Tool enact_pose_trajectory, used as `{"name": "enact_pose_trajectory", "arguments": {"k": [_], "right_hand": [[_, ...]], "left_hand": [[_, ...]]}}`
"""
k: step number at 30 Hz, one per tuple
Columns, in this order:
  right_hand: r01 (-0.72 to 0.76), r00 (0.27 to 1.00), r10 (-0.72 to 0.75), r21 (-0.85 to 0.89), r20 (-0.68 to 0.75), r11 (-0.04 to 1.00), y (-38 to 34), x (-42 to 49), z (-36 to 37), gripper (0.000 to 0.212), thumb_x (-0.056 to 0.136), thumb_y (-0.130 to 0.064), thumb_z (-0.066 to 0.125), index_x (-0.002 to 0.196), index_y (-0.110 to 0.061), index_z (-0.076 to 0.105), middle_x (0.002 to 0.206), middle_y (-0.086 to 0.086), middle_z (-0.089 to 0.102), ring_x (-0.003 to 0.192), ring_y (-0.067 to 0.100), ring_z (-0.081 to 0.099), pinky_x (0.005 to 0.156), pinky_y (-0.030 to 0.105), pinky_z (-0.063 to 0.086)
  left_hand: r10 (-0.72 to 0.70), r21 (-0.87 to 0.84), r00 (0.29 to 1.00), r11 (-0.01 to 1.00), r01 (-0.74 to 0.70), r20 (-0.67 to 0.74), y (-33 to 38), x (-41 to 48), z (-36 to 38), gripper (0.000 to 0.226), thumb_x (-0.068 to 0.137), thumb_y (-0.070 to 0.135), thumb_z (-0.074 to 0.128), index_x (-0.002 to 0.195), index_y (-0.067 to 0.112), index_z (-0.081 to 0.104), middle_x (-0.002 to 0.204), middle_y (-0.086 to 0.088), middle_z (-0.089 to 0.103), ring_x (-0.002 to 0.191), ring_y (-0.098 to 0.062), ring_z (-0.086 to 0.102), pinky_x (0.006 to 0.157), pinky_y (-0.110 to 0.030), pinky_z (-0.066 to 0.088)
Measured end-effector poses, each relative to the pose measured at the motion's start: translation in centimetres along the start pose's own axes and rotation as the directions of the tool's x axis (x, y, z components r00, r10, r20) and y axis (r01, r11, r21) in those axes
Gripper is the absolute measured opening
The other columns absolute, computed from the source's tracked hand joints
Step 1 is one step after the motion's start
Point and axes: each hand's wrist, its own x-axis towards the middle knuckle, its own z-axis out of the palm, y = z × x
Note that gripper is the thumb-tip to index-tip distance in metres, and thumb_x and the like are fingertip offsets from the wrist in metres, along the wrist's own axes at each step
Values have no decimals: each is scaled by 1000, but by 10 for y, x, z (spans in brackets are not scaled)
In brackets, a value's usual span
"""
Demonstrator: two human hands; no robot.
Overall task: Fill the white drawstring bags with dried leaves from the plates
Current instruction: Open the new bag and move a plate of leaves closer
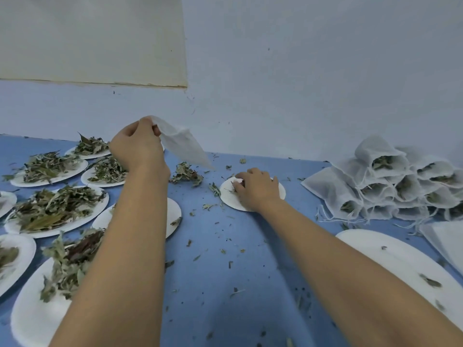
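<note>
My left hand point(136, 149) is raised above the table and pinches the top of an empty white drawstring bag point(184, 145), which hangs down to the right. My right hand point(255, 187) rests on a small white plate point(226, 194) in the middle of the table, its fingers curled on a few dried leaves there. A small heap of loose dried leaves point(186, 174) lies on the blue table between my hands. Several white plates with dried leaves point(50, 206) stand on the left.
A stack of filled white bags point(390, 184) lies at the right by the wall. A nearly bare white plate point(400, 266) and flat empty bags point(448, 239) sit at the near right. Leaf crumbs are scattered over the blue table point(225, 284).
</note>
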Motion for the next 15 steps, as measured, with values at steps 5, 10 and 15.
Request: {"name": "enact_pose_trajectory", "arguments": {"k": [5,10,15], "right_hand": [[214,962,-196,79,-193,974,-49,20,-3,49,97,-43,38,143,-26,38,157,6,21,144,24,17,117,51,9],[257,948,-285,187,141,948,-109,55,30,64,97,-52,35,152,-29,11,160,2,-10,145,36,-2,116,55,10],[204,936,-242,166,257,965,-135,69,57,60,99,-51,30,150,-22,20,160,1,0,143,38,4,113,58,14]], "left_hand": [[48,-5,998,999,-48,-47,6,21,-4,24,87,8,60,65,15,60,62,1,59,50,-7,49,52,-17,42],[51,-47,994,997,-56,-97,7,45,-3,24,88,7,59,65,14,59,60,2,58,53,-8,51,54,-17,44],[-22,-136,992,991,5,-128,-5,55,0,31,88,4,57,58,12,53,57,0,56,48,-9,48,48,-16,41]]}}
